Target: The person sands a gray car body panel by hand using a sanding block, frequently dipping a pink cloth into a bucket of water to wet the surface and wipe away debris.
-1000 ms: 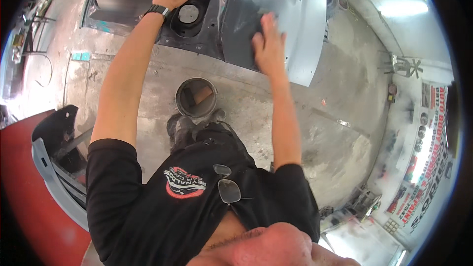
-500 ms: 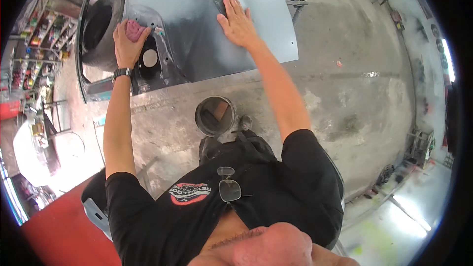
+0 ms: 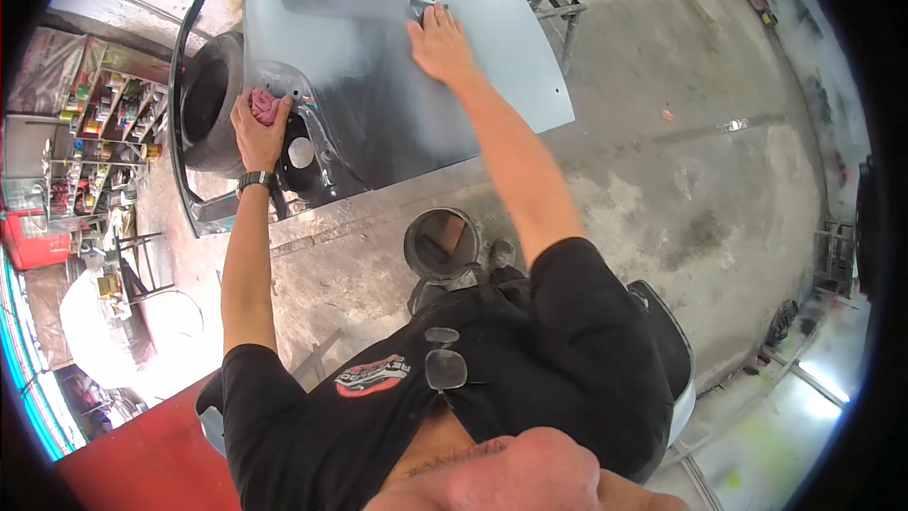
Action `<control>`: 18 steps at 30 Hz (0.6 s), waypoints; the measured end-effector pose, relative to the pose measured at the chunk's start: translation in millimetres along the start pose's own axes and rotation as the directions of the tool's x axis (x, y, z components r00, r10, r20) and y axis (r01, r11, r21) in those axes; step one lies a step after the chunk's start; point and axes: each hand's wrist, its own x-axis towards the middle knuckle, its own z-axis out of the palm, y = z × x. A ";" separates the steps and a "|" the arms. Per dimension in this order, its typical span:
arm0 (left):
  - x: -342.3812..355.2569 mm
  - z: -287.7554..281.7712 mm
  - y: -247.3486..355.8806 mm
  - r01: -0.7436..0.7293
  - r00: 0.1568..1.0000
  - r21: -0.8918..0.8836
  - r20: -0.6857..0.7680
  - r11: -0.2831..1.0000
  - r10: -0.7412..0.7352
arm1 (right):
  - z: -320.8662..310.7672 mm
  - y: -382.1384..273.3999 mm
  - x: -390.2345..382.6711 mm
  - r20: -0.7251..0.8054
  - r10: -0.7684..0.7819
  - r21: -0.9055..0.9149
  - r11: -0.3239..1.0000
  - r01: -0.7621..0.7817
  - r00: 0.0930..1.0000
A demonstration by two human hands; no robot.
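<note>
A grey-primed car door panel [image 3: 350, 28] with a dark lower area lies raised above the floor. My left hand [image 3: 255, 137] grips a pink crumpled cloth [image 3: 266, 104] at the panel's left part, beside an oval opening. My right hand [image 3: 438, 47] presses on the panel's lighter upper area, fingers close together over a small dark pad [image 3: 417, 9] that is mostly hidden under them.
A tire [image 3: 199, 109] sits behind the panel's left end, a metal stand [image 3: 566, 19] at its right. A bucket [image 3: 440, 241] stands by my feet on the concrete floor [image 3: 690, 189]. Cluttered shelves [image 3: 104, 132] line the left. Red and dark panels [image 3: 132, 445] are at the lower left.
The view has shifted, bringing more of the panel and left shelves into sight. My right hand has slid higher on the panel, toward its far side. My left hand still grips the cloth.
</note>
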 end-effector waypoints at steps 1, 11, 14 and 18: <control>1.6 -2.3 -0.3 -0.004 1.000 0.006 -0.001 1.000 0.004 | -10.0 13.0 -23.2 0.057 -0.037 0.048 0.998 0.034 0.998; -2.7 -6.9 -0.8 -0.040 0.999 -0.001 0.007 0.999 0.040 | -41.9 14.6 -51.3 0.150 -0.078 -0.040 0.996 0.084 0.986; 4.3 -3.1 1.2 -0.054 0.999 -0.006 0.006 0.999 0.054 | 1.3 21.7 25.5 0.146 -0.037 -0.035 0.998 0.043 0.989; -12.4 -12.9 -24.5 -0.038 0.999 0.027 0.000 0.999 0.038 | -23.6 26.2 -89.8 0.120 -0.185 0.039 0.983 0.182 0.975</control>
